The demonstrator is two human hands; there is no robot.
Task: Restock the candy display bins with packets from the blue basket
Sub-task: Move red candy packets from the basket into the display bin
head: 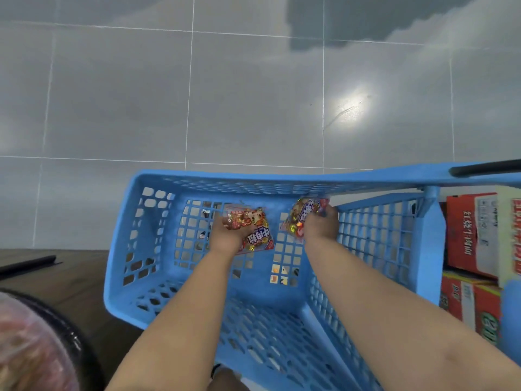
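A blue basket [152,249] with latticed walls stands on the floor below me, and both my arms reach down into it. My left hand [228,235] grips a red and purple candy packet [258,235] lying near the middle of the basket floor. My right hand [321,224] is closed on a second candy packet [301,218] against the basket's far wall, tilted up. No other packets show on the basket floor.
Grey floor tiles [253,94] stretch beyond the basket. Red cardboard boxes [473,235] are stacked at the right, beside the basket's black handle [485,167]. A dark wooden surface [56,277] and a round bin of pink sweets [31,348] sit at lower left.
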